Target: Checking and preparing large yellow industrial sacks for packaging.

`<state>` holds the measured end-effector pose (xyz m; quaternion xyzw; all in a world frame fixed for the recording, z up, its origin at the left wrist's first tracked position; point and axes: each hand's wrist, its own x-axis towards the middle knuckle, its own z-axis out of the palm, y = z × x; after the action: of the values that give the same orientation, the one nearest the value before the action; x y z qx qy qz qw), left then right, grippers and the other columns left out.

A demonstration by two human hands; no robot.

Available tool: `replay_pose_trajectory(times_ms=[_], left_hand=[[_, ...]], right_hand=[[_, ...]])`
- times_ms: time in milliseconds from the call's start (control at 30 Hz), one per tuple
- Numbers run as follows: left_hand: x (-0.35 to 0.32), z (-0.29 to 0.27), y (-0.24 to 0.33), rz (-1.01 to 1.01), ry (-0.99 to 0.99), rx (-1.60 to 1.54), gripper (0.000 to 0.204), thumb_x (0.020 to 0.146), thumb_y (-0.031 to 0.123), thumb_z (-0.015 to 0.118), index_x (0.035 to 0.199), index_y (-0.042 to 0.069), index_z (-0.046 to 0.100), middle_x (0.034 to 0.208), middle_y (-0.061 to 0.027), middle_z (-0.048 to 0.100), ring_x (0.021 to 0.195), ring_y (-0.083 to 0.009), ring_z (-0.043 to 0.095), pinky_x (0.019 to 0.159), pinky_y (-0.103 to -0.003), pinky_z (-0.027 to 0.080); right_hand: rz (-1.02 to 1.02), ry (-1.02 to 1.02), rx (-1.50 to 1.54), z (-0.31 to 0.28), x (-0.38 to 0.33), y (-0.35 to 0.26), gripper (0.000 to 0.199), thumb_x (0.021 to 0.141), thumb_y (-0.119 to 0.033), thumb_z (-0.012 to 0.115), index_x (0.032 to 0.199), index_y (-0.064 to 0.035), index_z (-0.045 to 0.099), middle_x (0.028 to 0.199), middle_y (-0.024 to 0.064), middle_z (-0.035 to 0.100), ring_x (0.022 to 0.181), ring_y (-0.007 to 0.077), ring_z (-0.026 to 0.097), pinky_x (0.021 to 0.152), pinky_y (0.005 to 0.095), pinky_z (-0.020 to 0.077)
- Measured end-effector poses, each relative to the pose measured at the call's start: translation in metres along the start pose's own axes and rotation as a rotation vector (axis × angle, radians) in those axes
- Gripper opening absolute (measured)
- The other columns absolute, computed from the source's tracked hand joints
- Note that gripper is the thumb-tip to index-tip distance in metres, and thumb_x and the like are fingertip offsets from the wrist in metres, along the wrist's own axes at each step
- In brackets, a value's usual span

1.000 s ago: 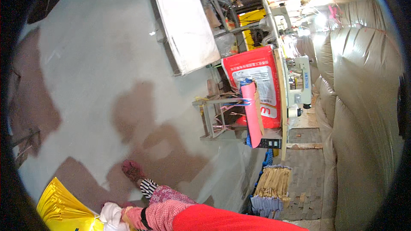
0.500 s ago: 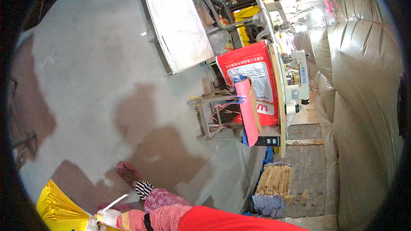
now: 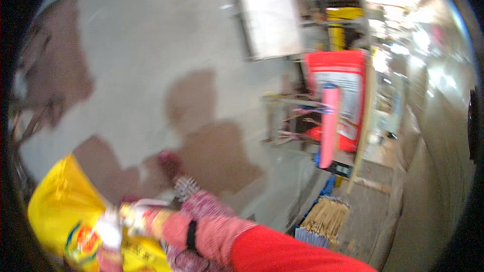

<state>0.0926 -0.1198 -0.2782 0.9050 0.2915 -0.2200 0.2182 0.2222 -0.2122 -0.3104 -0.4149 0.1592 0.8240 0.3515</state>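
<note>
A bulging yellow plastic bag (image 3: 55,211) with a printed red and blue emblem is at the lower left, tilted, its creases drawn in toward my hands. My left hand (image 3: 109,231), in a white glove, is closed on the bag. Close beside it, my right hand (image 3: 132,217), also gloved in white, is closed at the bag too. Motion blur hides the exact finger positions. A white strip (image 3: 154,202) sticks out beside my right hand. My right arm comes in from the lower right in a red sleeve with a pink checked cuff.
My foot (image 3: 170,163) stands on the grey floor (image 3: 146,35). To the right are a metal frame with a pink pad (image 3: 329,126), a red printed sack (image 3: 335,60) and a bundle of tan pieces (image 3: 326,217). A long white-topped stand (image 3: 269,15) is farther off.
The view has swung, so the bench and sack appear farther right. More of the yellow bag shows, higher in view, and my left hand has come into sight at it.
</note>
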Motion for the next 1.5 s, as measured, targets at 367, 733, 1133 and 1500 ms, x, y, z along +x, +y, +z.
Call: replay_pose_trajectory(times_ms=[367, 733, 1133, 1500], left_hand=[[0.036, -0.054, -0.008, -0.586, -0.185, -1.506, 0.013, 0.085, 0.015, 0.065, 0.084, 0.002, 0.063, 0.078, 0.0007, 0.061, 0.068, -0.0076, 0.057, 0.065, -0.020, 0.045], [0.077, -0.027, -0.002, 0.275, 0.215, -0.058, 0.016, 0.077, 0.019, 0.056, 0.093, 0.019, 0.058, 0.079, -0.0001, 0.054, 0.077, -0.0181, 0.056, 0.063, -0.032, 0.044], [0.039, -0.002, 0.001, 0.072, 0.388, -0.123, 0.009, 0.076, 0.019, 0.058, 0.084, 0.015, 0.059, 0.078, -0.0005, 0.054, 0.072, -0.0184, 0.057, 0.057, -0.033, 0.045], [0.005, 0.026, -0.009, -0.416, 0.775, -0.611, 0.008, 0.080, 0.012, 0.063, 0.075, 0.006, 0.061, 0.072, -0.0115, 0.057, 0.069, -0.0272, 0.059, 0.061, -0.034, 0.048]], right_hand=[[-0.700, 0.001, -1.447, -0.006, -0.054, -0.059, 0.031, 0.091, -0.030, 0.044, 0.095, -0.0053, 0.063, 0.092, 0.0172, 0.063, 0.080, 0.0322, 0.062, 0.071, 0.0393, 0.0494], [-0.648, 0.513, -1.091, -0.039, 0.023, -0.056, 0.036, 0.084, -0.018, 0.057, 0.118, -0.0074, 0.060, 0.104, 0.0142, 0.066, 0.095, 0.0278, 0.064, 0.085, 0.0359, 0.0492], [-0.518, 0.245, -1.605, -0.012, 0.004, -0.093, 0.021, 0.079, -0.020, 0.068, 0.095, -0.0074, 0.064, 0.088, 0.0170, 0.065, 0.084, 0.0332, 0.063, 0.073, 0.0371, 0.0495], [-0.081, 0.534, -1.940, 0.032, 0.046, -0.097, 0.029, 0.082, -0.034, 0.064, 0.103, -0.0145, 0.064, 0.103, 0.0121, 0.066, 0.099, 0.0325, 0.062, 0.082, 0.0421, 0.0494]])
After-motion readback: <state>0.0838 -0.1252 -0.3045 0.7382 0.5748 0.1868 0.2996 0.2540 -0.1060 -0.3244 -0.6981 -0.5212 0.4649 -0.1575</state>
